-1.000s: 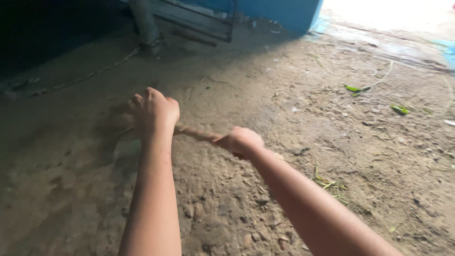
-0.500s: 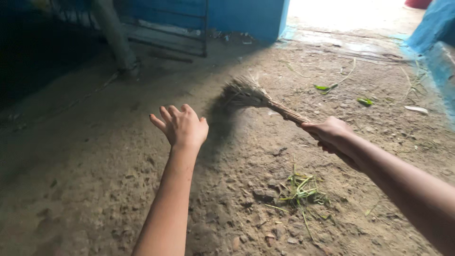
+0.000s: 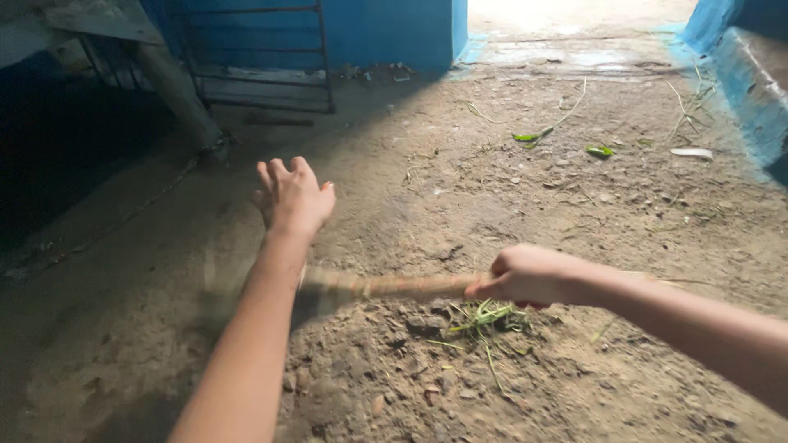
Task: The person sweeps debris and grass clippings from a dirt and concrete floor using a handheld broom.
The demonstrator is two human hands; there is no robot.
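Head view: right hand grips a fibrous broom over gritty dirt floor.

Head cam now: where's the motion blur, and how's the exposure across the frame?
Head view: the broom in the right hand is smeared, its bristle end dissolving into a blur behind the left forearm. The open left hand and the grass clippings read sharp. The doorway floor at top is blown out to near white. The left side under the metal frame sinks into deep shadow.
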